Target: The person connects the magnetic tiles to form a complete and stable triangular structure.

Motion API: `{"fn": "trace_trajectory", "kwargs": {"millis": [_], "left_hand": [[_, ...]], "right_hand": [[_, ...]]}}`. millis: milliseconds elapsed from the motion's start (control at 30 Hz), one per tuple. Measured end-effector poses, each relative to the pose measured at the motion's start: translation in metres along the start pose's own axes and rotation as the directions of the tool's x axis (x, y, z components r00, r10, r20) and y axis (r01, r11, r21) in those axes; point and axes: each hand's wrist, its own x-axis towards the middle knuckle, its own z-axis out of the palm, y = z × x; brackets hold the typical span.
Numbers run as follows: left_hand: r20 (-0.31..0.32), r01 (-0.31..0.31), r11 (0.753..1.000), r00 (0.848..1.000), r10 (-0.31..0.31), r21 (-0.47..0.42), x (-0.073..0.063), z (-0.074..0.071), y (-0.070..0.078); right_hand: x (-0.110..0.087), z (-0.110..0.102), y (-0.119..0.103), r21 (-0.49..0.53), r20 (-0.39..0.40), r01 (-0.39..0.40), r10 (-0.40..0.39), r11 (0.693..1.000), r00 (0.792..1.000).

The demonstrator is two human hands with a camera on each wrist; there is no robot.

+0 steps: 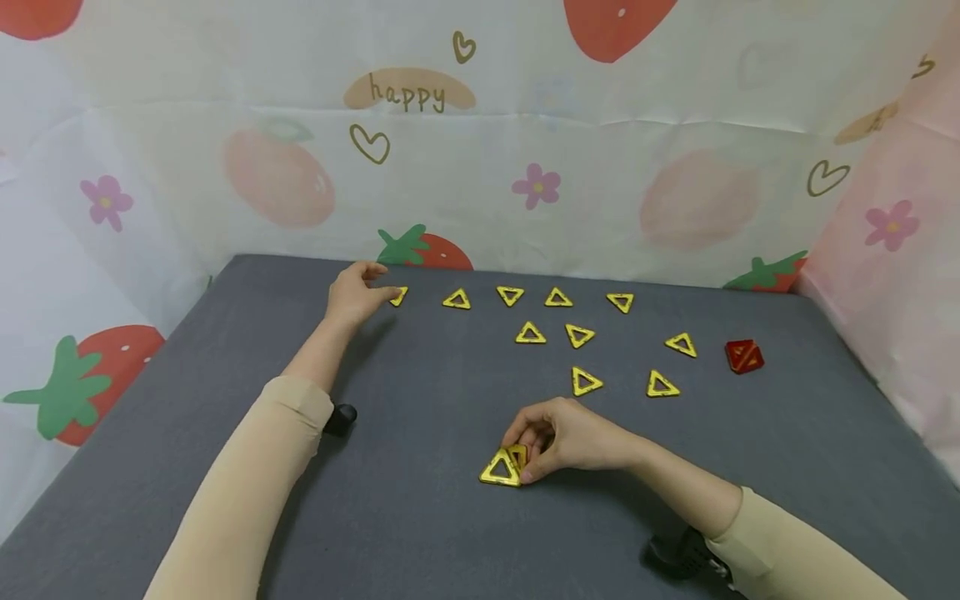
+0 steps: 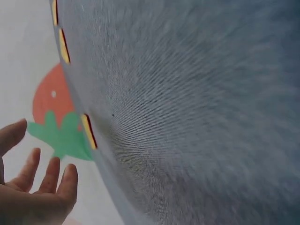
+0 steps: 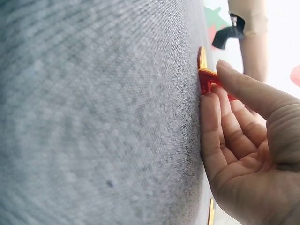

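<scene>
Low at the centre of the head view, my right hand (image 1: pixel 577 437) pinches a triangular magnetic tile (image 1: pixel 519 454) between thumb and fingers. The right wrist view shows this tile (image 3: pixel 206 79) red and tilted up from the table. Its edge is right at another triangular tile, a yellow one (image 1: pixel 492 477) lying flat. At the far left, my left hand (image 1: pixel 354 293) hovers near a yellow triangular tile (image 1: pixel 401 295), partly hidden by the thumb. In the left wrist view the left hand's fingers (image 2: pixel 69 182) are spread and loosely bent, with nothing between them.
Several yellow triangular tiles lie apart across the grey table (image 1: pixel 435 375), among them one at the back (image 1: pixel 558 298) and one nearer (image 1: pixel 662 385). Red tiles (image 1: pixel 744 356) lie at the right. A printed cloth (image 1: pixel 480 225) rises behind the back edge.
</scene>
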Motion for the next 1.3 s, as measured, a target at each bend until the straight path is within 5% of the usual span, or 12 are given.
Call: {"fn": "trace_trajectory", "kwargs": {"millis": [200,367,600,1300], "left_hand": [[0.129,-0.029,0.993,0.992,0.014,0.117,0.015,0.005,-0.008],[0.197,-0.008,0.973,0.980,-0.039,0.231,0.020,0.009,-0.013],[0.191,-0.024,0.937,0.981,-0.046,0.349,0.025,0.010,-0.017],[0.018,0.095,0.919,0.994,-0.110,0.382,0.019,0.019,-0.013]], "right_hand": [[-0.001,0.000,0.000,0.001,0.000,-0.006,0.006,1.000,1.000],[-0.002,0.000,0.000,-0.004,-0.001,-0.011,0.011,1.000,1.000],[-0.003,0.000,-0.001,-0.013,-0.005,-0.012,0.012,1.000,1.000],[-0.001,0.000,-0.001,-0.007,0.011,0.005,-0.005,1.000,1.000]]}}
